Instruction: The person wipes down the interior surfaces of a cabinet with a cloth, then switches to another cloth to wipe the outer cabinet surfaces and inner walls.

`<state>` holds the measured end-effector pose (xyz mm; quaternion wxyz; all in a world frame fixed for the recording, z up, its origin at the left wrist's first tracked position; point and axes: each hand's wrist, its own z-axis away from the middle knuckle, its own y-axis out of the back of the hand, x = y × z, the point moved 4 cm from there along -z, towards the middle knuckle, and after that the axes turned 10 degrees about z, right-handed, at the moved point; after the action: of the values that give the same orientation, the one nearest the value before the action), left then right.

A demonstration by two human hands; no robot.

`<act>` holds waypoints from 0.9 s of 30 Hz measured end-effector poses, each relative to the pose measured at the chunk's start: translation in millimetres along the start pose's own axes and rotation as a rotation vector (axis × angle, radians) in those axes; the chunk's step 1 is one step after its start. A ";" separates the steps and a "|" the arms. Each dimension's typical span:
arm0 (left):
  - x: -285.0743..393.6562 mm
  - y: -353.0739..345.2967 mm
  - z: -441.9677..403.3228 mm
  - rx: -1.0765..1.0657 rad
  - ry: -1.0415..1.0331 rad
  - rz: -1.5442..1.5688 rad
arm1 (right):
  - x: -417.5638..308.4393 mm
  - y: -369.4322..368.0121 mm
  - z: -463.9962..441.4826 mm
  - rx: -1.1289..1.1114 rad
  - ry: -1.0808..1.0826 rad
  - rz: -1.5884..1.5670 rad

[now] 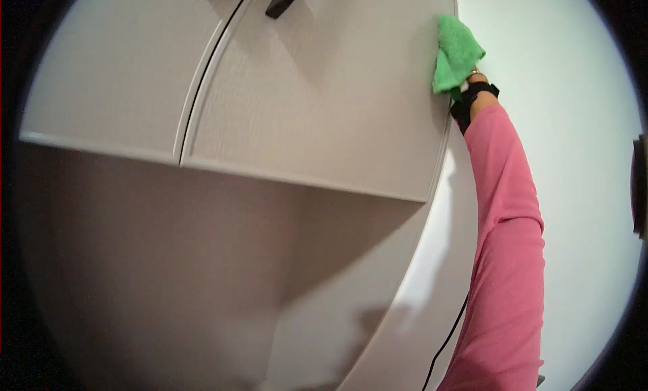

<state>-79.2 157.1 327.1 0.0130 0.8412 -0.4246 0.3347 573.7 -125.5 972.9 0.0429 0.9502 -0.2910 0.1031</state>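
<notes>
Cloth [457,52] clasped in right grip [476,79]; cabinet door [324,101] alongside; black cable [443,344] below.

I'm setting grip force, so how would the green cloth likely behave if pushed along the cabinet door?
The green cloth is probably floppy, as its lower corner hangs loose by the right hand. Its fuzzy pile suggests it may drag slightly on the cabinet door. It looks thin at the edges, so likely light, though dampness can't be judged.

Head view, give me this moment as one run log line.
right hand: holds green cloth | cloth: at outer edge of right cabinet door | door: shut | left hand: not in view
</notes>
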 end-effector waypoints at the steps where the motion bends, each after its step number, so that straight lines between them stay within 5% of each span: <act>1: 1.3 -8.4 -0.9 -0.006 0.029 0.026 | 2.7 -3.1 22.7 -0.019 -0.024 -0.013; 4: 3.4 -19.4 -6.2 -0.054 -0.206 -0.307 | 10.4 -14.2 97.3 -0.090 -0.123 -0.065; 8: -41.6 -16.9 -6.0 -0.049 -0.175 -0.290 | -2.6 -28.4 199.9 -0.222 -0.261 -0.144; 11: -109.2 -17.5 -15.7 0.021 -0.457 -0.390 | -18.3 -47.3 270.4 -0.330 -0.365 -0.216; 12: -105.1 -27.1 12.4 0.055 -0.392 -0.402 | -28.5 -53.9 277.1 -0.376 -0.382 -0.246; 13: -109.3 28.3 -27.1 -0.035 -0.423 -0.814 | -48.6 -67.4 295.8 -0.420 -0.414 -0.314; 14: -109.5 -67.8 -31.2 -0.113 -0.418 -1.174 | -44.1 -109.7 297.3 -0.453 -0.440 -0.339; 15: -129.6 -126.6 -16.7 -0.156 -0.193 -0.581 | -40.7 -136.3 296.3 -0.471 -0.439 -0.386; 17: -93.3 -139.1 11.2 -0.154 -0.115 -0.011 | -30.7 -147.2 307.6 -0.488 -0.452 -0.519; 19: -88.6 -39.6 -7.1 -0.116 -0.236 -0.005 | -71.0 -103.8 327.0 -0.466 -0.445 -0.662; 24: 52.4 -90.9 33.3 -0.208 -0.093 -0.044 | -40.3 -98.0 358.3 -0.439 -0.476 -1.032; 27: 104.5 -70.1 -3.5 -0.209 -0.304 -0.002 | -88.7 -75.9 343.5 -0.477 -0.510 -1.369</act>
<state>12.9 129.2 408.2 0.0364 0.8765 -0.4535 0.1575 603.3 -63.0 616.7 0.2327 0.8778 0.3471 -0.2342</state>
